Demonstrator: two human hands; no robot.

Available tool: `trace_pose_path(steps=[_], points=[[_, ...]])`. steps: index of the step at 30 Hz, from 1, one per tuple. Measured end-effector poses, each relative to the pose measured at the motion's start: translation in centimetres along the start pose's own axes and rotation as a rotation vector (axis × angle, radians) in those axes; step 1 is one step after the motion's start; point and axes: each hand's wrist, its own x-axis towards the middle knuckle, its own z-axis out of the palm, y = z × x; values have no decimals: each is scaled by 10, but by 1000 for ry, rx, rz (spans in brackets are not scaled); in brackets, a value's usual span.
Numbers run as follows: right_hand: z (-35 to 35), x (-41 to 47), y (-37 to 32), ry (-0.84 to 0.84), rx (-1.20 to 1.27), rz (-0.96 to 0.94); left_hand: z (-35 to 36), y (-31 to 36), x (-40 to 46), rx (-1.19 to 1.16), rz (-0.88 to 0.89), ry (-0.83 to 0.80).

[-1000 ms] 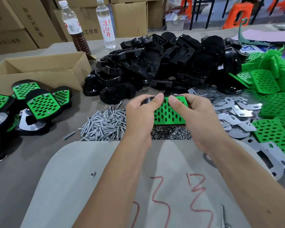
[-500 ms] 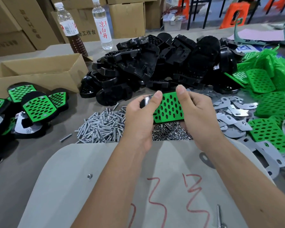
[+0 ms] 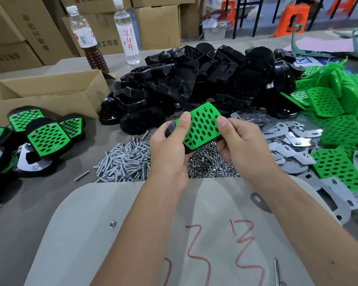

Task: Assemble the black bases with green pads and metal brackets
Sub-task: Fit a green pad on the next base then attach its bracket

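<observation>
Clearly much work is left: both hands, left hand (image 3: pixel 170 149) and right hand (image 3: pixel 242 145), pinch 1 green pad (image 3: pixel 203 126) on its black base (image 3: pixel 171 129) above the nuts (image 3: pixel 211 164), finished units (image 3: pixel 48 139) wait left, and big piles remain.

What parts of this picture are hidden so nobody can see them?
Head view, the only one:
- Black base under the green pad: mostly covered by the pad and the left hand.
- Right hand fingers: curled behind the pad, out of sight.
- Nuts: too small to count, partly behind both hands.
- Cardboard box: its inside is hidden by its front wall.
- Finished pieces at left: cut off by the edge.
</observation>
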Motion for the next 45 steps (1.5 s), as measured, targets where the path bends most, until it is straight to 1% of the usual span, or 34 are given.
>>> trace_pose_path(steps=[3, 5, 8, 11, 13, 15, 17, 20, 23, 26, 28, 30, 32, 33, 34, 37, 38, 40, 42, 45], points=[[-8, 0, -2, 0, -97, -32, -7, 4, 3, 17, -83, -85], [-13, -1, -6, -18, -195, -95, -17, 10, 8, 109, -79, -151], [-17, -2, -14, -80, -346, -205, -23, 14, 10, 361, 103, -226], [-21, -2, -18, -110, -377, -227, -18, 13, 5, 408, 230, -310], [-22, -2, -20, -138, -383, -235, -17, 12, 4, 424, 307, -293], [-20, -3, -20, -170, -379, -216, -16, 9, 5, 408, 362, -232], [-16, -3, -18, -184, -316, -165, -13, 5, 4, 355, 324, -154], [-10, -3, -15, -153, -246, -119, -10, 0, 4, 284, 197, -92], [-10, -2, -15, -113, -190, -113, -10, 3, 4, 211, 121, -117], [-9, -1, -13, -108, -59, -61, -7, 7, -1, 143, 61, -155], [-7, -2, -13, -134, -1, -23, -3, 5, -3, 85, 31, -80], [-4, -3, -12, -207, 9, 13, 1, 5, -5, -12, 7, 10], [-3, -4, -11, -244, 50, 48, 4, 4, -6, -85, -3, 38], [-2, -5, -11, -226, 72, 50, 4, 4, -6, -91, 1, 37], [-1, -5, -10, -186, 63, 33, 3, 1, -4, -53, 23, 31], [0, -3, -8, -64, -25, -58, -4, -4, 3, 277, 127, -24], [-2, -2, -8, -28, -29, -68, -8, -4, 6, 328, 92, -91], [-6, 1, -9, 27, 37, -47, -15, 0, 7, 311, -41, -238], [-9, 1, -12, -1, 127, 6, -19, 4, 8, 282, -76, -290], [-12, 0, -12, -110, 183, 97, -19, 5, 7, 304, -56, -243]])
